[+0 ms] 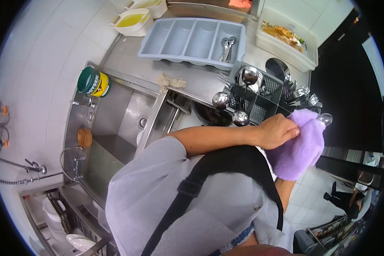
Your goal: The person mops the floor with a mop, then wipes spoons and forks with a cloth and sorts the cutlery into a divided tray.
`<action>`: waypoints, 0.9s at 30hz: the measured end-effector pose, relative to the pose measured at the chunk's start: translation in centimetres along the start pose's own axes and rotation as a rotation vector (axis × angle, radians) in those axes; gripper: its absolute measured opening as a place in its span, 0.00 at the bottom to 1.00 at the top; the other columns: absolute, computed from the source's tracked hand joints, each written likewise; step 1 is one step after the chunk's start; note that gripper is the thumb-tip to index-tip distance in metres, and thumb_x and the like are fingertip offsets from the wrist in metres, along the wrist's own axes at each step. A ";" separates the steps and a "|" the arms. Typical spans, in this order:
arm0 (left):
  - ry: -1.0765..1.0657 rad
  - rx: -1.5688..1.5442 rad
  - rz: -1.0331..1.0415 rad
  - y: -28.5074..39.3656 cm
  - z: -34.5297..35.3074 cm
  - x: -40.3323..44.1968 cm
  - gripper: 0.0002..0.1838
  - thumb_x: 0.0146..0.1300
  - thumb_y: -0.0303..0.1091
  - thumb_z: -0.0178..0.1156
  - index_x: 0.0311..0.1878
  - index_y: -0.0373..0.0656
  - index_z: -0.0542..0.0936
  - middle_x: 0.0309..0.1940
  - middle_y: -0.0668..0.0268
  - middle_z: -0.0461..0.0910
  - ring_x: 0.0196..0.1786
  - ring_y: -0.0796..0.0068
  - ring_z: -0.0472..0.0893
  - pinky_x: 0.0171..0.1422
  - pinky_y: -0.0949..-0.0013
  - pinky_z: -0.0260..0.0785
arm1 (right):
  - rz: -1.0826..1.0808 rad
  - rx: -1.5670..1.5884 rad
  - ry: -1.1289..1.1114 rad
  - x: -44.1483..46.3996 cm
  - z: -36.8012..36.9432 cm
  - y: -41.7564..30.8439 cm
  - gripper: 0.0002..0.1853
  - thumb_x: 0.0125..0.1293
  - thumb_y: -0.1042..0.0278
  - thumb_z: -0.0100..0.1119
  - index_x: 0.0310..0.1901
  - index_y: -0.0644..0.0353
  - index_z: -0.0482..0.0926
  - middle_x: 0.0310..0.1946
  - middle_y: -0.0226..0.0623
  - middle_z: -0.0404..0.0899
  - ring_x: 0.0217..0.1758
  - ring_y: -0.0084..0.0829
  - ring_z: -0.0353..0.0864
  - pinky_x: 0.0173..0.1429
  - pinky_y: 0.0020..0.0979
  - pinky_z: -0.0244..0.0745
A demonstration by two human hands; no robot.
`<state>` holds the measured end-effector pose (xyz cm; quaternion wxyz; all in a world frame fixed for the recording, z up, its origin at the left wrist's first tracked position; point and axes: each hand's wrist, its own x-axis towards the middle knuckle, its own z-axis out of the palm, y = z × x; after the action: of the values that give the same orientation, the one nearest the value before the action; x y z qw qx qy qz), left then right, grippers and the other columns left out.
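Observation:
My left hand is closed, its fingers pressed together against a fluffy purple cloth. From below, my right forearm runs up into the cloth, which covers that hand and hides its fingers. A spoon's shiny bowl sticks out at the cloth's upper right edge; its handle is hidden. Just beyond my hands stands a grey compartmented cutlery basket with forks, spoons and several ladles, among them a ladle with a round, shiny bowl.
A grey four-section tray at the back holds a few spoons. Stacked clear containers with food scraps stand at back right. A steel sink lies left, with a green tub on its rim. A beige rag is crumpled on the counter.

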<state>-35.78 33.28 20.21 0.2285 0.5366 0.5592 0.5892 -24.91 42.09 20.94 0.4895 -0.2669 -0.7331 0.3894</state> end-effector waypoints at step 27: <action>0.119 0.252 -0.171 -0.6 -2.7 1.8 0.23 0.82 0.44 0.55 0.62 0.31 0.81 0.56 0.56 0.82 0.55 0.69 0.80 0.64 0.64 0.72 | -0.330 -0.208 -0.022 -3.6 -1.7 3.6 0.12 0.68 0.68 0.63 0.51 0.59 0.80 0.43 0.34 0.82 0.43 0.29 0.81 0.51 0.32 0.77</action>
<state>-38.93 33.87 20.84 0.1751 0.4756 0.6848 0.5235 -21.94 41.86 16.50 0.5084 -0.1879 -0.8085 0.2291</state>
